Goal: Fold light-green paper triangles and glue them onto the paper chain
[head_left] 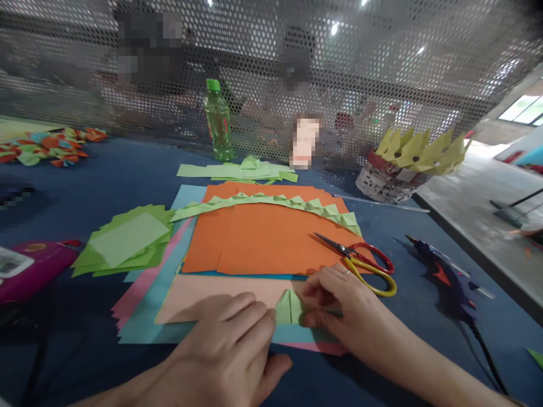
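Observation:
A small piece of folded light-green paper (291, 307), peaked with a crease down its middle, lies between my hands on a pale pink sheet. My left hand (237, 339) curls its fingers down over the paper's left edge, its thumb apart and its fingertips partly hidden. At the right edge, my right hand (337, 302) pinches the paper between thumb and fingers. Just beyond the right hand, scissors (354, 254) with one red and one yellow handle rest on orange sheets (263, 240). A curved green strip of folded points (258, 198) lies across the orange sheets.
Loose green sheets (127, 234) are stacked left, near a magenta device (38, 265). A glue gun (445, 274) with its cord lies right. Farther back stand a green-capped bottle (218, 121) and a basket (386, 181) of yellow folded paper, before a perforated metal screen (254, 34).

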A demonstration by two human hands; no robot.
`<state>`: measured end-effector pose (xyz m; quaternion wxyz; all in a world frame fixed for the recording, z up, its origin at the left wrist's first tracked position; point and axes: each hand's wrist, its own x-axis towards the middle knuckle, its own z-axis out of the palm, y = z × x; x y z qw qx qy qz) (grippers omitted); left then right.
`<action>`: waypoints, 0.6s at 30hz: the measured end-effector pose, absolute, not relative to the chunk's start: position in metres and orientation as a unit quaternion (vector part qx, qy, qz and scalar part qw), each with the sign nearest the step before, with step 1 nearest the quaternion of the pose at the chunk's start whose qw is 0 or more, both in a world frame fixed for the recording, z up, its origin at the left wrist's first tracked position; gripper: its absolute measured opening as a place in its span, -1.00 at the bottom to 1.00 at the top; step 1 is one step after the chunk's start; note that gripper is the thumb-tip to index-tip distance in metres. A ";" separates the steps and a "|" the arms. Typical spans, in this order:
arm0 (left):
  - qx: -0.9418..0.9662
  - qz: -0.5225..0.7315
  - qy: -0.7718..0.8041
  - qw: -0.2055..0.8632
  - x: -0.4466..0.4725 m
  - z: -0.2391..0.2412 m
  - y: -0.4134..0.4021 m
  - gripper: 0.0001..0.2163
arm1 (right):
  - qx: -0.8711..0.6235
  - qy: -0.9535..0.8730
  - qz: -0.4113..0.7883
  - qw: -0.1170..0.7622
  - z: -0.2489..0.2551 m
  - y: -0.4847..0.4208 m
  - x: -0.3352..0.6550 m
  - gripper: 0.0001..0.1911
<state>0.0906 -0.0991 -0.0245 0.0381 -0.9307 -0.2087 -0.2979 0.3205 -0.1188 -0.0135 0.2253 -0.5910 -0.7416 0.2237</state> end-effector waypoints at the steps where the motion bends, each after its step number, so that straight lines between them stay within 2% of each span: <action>1: -0.929 -0.304 -0.206 0.051 0.090 -0.025 -0.099 -0.70 | -0.590 -0.740 0.236 0.221 -0.012 -0.118 0.322 -0.72; 8: -0.928 -0.301 -0.194 0.105 0.086 -0.030 -0.104 -0.71 | -0.588 -0.738 0.262 0.202 -0.006 -0.119 0.328 -0.73; 12: -0.949 -0.255 -0.150 0.110 0.081 -0.033 -0.102 -0.83 | -0.585 -0.741 0.259 0.205 -0.006 -0.120 0.327 -0.74; 13: -0.937 -0.302 -0.132 0.117 0.081 -0.034 -0.101 -0.83 | -0.583 -0.742 0.259 0.205 -0.006 -0.120 0.327 -0.75; 18: -0.931 -0.328 -0.128 0.094 0.079 -0.033 -0.098 -0.57 | -0.582 -0.746 0.249 0.208 -0.008 -0.120 0.328 -0.76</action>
